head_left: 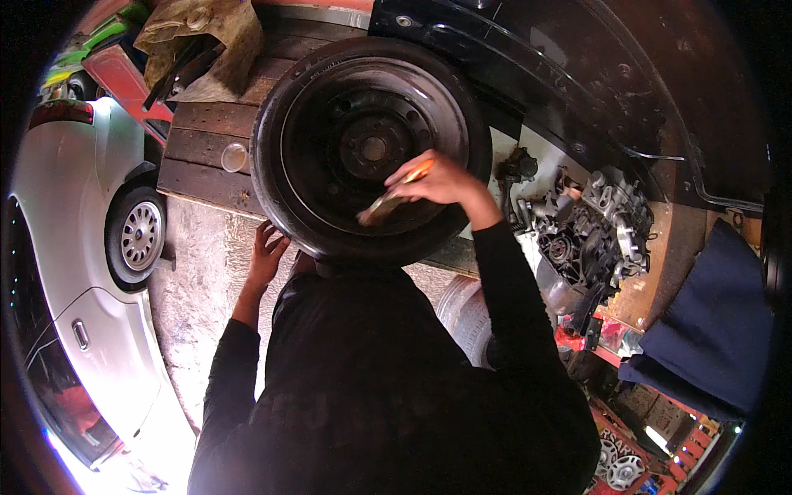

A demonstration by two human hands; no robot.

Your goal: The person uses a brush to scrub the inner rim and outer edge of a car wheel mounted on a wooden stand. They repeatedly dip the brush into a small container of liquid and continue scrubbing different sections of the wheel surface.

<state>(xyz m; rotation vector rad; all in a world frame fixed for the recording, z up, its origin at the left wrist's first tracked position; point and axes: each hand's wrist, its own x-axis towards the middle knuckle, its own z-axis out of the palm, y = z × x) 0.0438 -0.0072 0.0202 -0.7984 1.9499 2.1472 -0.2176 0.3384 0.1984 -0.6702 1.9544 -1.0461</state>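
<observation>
One brush (pixel 383 205), long axis slanted, bristles (pixel 368 218) down-left, right hand (pixel 442 179) clasping its handle (pixel 421 170), left hand (pixel 266 259), fingers parted, by tyre (pixel 363 249)

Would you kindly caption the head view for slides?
Right hand holds an orange-handled brush over a round black metal wheel, left hand beside it.

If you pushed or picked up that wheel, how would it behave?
The wheel is probably heavy, given its thick tyre around a dark rim. That deep, solid-looking rim should feel stiff. Stood on edge, its round outline would likely make it roll.
</observation>
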